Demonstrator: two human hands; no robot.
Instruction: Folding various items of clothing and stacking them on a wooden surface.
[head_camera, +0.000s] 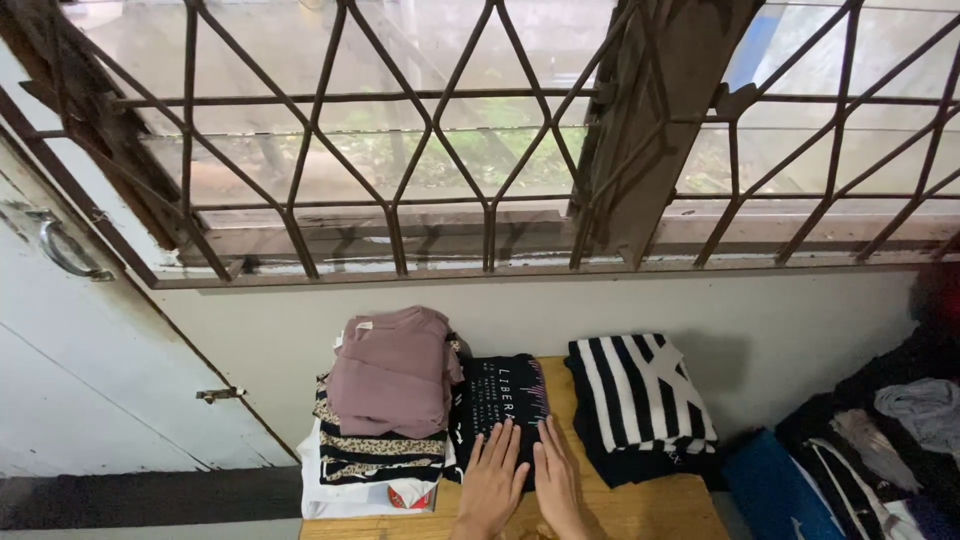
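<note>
Fingers (497, 440) of both hands lie flat and spread, gripping nothing, pressing down on a folded black shirt (497, 400) with pale print. Left hand (492, 482) and right hand (557, 485) rest side by side on its near edge. That shirt sits on the wooden tabletop (640, 510) under the barred window (440, 130), between a tall stack of folded clothes (385, 420) (mauve piece on top) and a striped folded shirt (640, 400).

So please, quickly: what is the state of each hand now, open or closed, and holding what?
Left hand: open, flat on the folded black T-shirt, holding nothing.
Right hand: open, flat on the same T-shirt's edge, holding nothing.
</note>
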